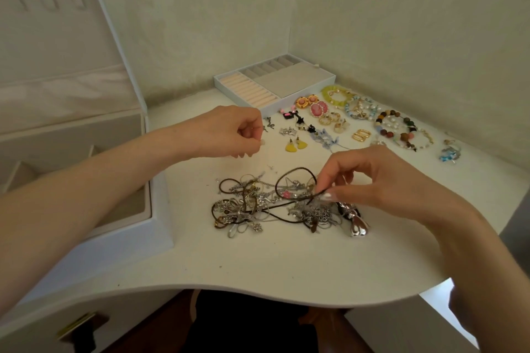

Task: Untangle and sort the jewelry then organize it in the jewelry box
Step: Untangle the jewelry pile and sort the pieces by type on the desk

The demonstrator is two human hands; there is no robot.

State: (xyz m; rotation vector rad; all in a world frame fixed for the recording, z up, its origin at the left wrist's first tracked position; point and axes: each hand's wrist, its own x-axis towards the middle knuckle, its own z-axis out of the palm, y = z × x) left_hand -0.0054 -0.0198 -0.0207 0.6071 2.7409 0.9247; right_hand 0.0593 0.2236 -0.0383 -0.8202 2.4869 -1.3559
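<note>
1. The open jewelry box (86, 209) is set at the left edge of the white worktop (258, 266), its lid raised.
2. The left hand (229, 132) is held above the worktop with fingers curled; whether anything is gripped cannot be told.
3. A tangled jewelry pile (258, 203) lies mid-worktop.
4. A divided tray (275, 80) is placed by the back wall.
5. A brown cord (296, 168) from the pile is pinched by the right hand (381, 180).
6. Sorted earrings (295, 146) and beaded bracelets (393, 123) are laid out at the back right.

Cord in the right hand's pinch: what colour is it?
Dark brown; the cord shows best in the head view.
</note>
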